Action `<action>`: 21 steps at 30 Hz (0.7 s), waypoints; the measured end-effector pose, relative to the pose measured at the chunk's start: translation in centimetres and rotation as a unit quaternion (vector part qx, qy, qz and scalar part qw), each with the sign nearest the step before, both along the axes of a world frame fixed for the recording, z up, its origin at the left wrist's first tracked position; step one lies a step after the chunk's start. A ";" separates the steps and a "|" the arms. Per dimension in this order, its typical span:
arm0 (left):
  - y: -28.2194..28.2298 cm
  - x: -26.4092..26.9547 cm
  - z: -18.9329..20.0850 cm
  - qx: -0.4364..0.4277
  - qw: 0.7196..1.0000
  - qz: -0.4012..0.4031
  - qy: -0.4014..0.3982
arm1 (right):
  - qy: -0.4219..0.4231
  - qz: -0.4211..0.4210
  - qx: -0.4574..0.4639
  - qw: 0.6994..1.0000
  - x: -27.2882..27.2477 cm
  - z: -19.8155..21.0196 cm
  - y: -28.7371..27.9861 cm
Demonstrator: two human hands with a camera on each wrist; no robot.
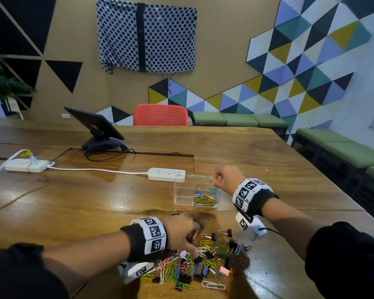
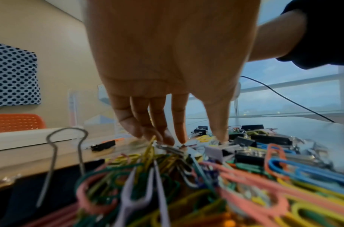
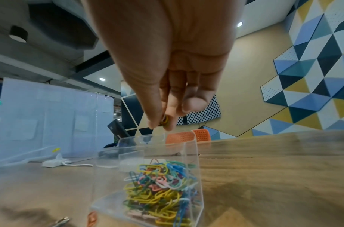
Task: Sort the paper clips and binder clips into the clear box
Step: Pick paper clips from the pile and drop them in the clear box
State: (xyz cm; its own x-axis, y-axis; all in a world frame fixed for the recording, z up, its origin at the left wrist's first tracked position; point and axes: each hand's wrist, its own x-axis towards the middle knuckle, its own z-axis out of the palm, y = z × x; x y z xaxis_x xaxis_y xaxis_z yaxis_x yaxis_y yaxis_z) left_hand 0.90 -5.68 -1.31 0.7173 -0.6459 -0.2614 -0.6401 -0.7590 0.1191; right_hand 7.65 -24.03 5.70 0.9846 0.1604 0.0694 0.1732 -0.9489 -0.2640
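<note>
A mixed pile of coloured paper clips and black binder clips (image 1: 194,268) (image 2: 186,184) lies near the table's front edge. My left hand (image 1: 195,249) (image 2: 202,141) reaches down into it, straight fingertips touching a white clip, gripping nothing that I can see. The clear box (image 1: 177,190) (image 3: 198,176) stands farther back; its right compartment holds several coloured paper clips (image 1: 205,196) (image 3: 159,188), while its left one looks empty. My right hand (image 1: 215,178) (image 3: 163,124) hovers above the box's right side, pinching a few paper clips (image 1: 213,179) (image 3: 165,120).
A white power strip (image 1: 166,174) lies right behind the box, and another (image 1: 26,165) is at the far left with cables. A tablet on a stand (image 1: 95,124) and a red chair (image 1: 160,115) are at the back. A stray binder clip (image 1: 175,212) lies before the box.
</note>
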 end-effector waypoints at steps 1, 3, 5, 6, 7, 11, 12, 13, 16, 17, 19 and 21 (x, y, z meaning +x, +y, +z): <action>0.0 0.0 0.0 -0.002 1.000 0.004 0.010 | 0.001 -0.009 -0.008 1.000 0.4 -0.1 0.3; -0.1 0.1 0.1 -0.019 0.999 0.019 0.044 | 0.001 -0.021 -0.013 1.000 1.0 -0.4 0.7; 0.1 0.4 0.2 -0.034 0.997 0.025 0.068 | 0.001 -0.028 -0.013 1.000 1.4 -0.6 1.0; 0.2 0.6 0.2 -0.036 0.996 0.025 0.072 | 0.005 -0.030 -0.013 0.999 1.5 -0.8 1.1; 0.3 0.8 0.2 -0.036 0.996 0.025 0.074 | 0.011 -0.031 -0.011 0.999 1.7 -0.9 1.1; 0.5 1.1 0.3 -0.044 0.996 0.027 0.075 | 0.018 -0.019 -0.003 1.000 1.7 -1.4 0.7; 0.5 1.1 0.3 -0.047 0.996 0.026 0.074 | 0.016 -0.013 -0.006 1.000 1.5 -1.5 0.6; 0.6 1.2 0.3 -0.049 0.996 0.028 0.072 | 0.011 -0.005 -0.012 1.000 1.2 -1.6 0.6; 0.5 1.1 0.2 -0.044 0.997 0.028 0.056 | -0.015 0.039 -0.034 0.999 -0.2 -1.8 0.7; 0.4 1.1 0.2 -0.039 0.998 0.027 0.050 | -0.021 0.058 -0.042 0.997 -0.9 -1.9 0.7; 0.1 1.0 0.3 -0.018 0.999 0.025 0.034 | -0.013 0.097 -0.050 0.994 -2.1 -2.2 0.6; -0.1 0.9 0.3 0.006 0.999 0.029 0.026 | 0.025 0.137 -0.053 0.989 -3.4 -2.7 0.5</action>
State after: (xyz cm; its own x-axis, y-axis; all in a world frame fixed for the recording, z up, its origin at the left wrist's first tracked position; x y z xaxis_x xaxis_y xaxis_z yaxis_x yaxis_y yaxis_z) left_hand 1.85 -5.79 -0.99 0.7388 -0.6004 -0.3060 -0.5884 -0.7961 0.1414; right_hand 4.27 -23.55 2.97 0.9048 0.4258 -0.0107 0.4171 -0.8907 -0.1807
